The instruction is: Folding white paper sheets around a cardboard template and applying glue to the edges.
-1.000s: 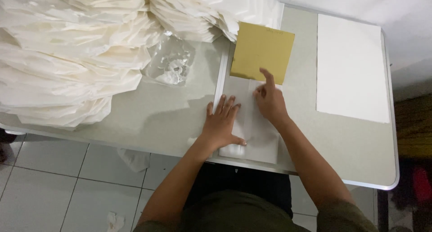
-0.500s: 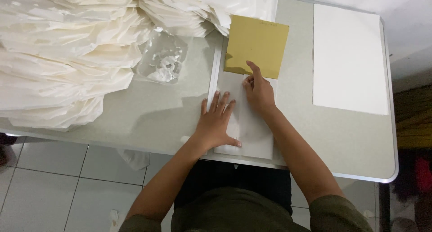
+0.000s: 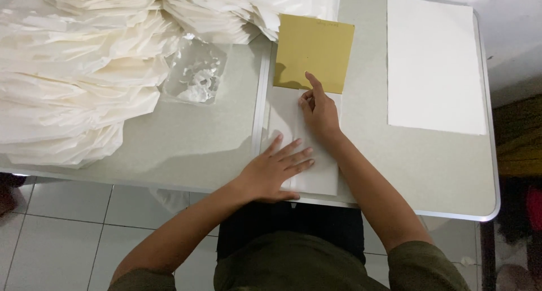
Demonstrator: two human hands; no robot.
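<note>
A long white folded sheet point(image 3: 322, 178) lies on the grey table point(image 3: 197, 144) in front of me, its far end under a mustard-yellow square card point(image 3: 313, 51). My left hand point(image 3: 276, 169) rests flat on the near part of the sheet, fingers spread. My right hand point(image 3: 319, 107) presses on the sheet just below the yellow card, index finger stretched out and touching the card's lower edge. Neither hand holds anything.
A big heap of cream tissue sheets point(image 3: 73, 71) fills the table's left and far side. A crumpled clear plastic bag point(image 3: 195, 73) lies beside it. A stack of white paper point(image 3: 435, 62) sits at the right. Tiled floor point(image 3: 62, 234) shows below the table's near edge.
My right hand has slid a little away from me along the sheet, index finger now on the yellow card's lower edge. My left hand stays flat on the sheet.
</note>
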